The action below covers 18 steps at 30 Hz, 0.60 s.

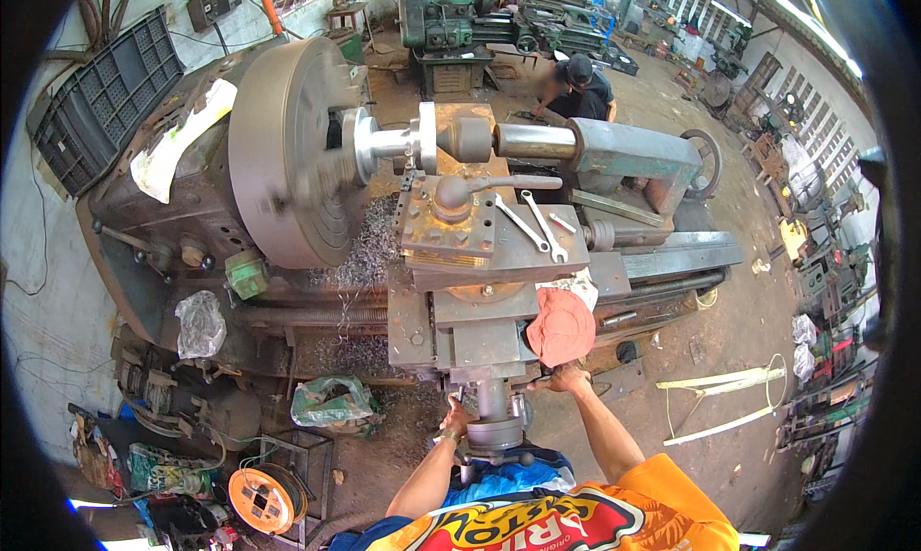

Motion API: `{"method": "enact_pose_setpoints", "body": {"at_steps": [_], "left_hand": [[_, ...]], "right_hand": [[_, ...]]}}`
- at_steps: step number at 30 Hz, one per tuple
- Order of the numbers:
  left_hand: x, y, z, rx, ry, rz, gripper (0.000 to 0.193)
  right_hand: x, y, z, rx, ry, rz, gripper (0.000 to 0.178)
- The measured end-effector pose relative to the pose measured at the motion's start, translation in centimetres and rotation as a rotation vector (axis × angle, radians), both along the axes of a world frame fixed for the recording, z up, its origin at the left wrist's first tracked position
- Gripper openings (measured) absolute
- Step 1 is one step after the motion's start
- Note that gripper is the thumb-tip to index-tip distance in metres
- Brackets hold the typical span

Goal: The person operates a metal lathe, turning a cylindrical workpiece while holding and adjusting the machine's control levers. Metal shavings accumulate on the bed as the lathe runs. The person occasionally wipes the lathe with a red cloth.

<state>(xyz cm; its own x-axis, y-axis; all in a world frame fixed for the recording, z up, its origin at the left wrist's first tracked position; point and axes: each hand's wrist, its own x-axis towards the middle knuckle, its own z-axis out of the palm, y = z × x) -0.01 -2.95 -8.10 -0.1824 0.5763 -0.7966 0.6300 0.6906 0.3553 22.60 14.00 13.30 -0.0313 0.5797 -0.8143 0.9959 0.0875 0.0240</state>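
A large lathe stands before me. Its grey chuck (259,158) has blurred jaws, as if turning, and a shiny stepped metal workpiece (391,142) runs from it toward the tailstock (633,150). Low in front of me, my left hand (457,420) is closed round a handle at the left side of the carriage handwheel (494,434). My right hand (573,377) is closed to the right of that wheel, just below a red cloth cap (561,328); its grip is partly hidden. The tool post (449,211) with its lever sits under the workpiece.
Two wrenches (523,227) lie on the compound slide. Metal chips (369,249) heap below the chuck. A green plastic bag (336,403) and an orange cable reel (261,501) are at lower left. Another person (580,86) crouches beyond the tailstock. A yellowish strip frame (720,383) lies right.
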Motion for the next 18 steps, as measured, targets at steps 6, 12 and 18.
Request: {"method": "enact_pose_setpoints", "body": {"at_steps": [6,12,18], "left_hand": [[0.0,-0.2,2.8,-0.046,-0.08,0.168,0.121],[0.1,-0.1,5.5,-0.021,-0.056,0.191,0.117],[-0.2,0.2,6.0,-0.054,-0.097,0.186,0.123]], "right_hand": [[0.1,0.0,1.0,0.006,0.047,-0.006,0.12],[1.1,0.2,-0.6,0.023,0.14,0.03,0.123],[3.2,0.7,-4.7,0.084,0.206,0.09,0.121]]}}
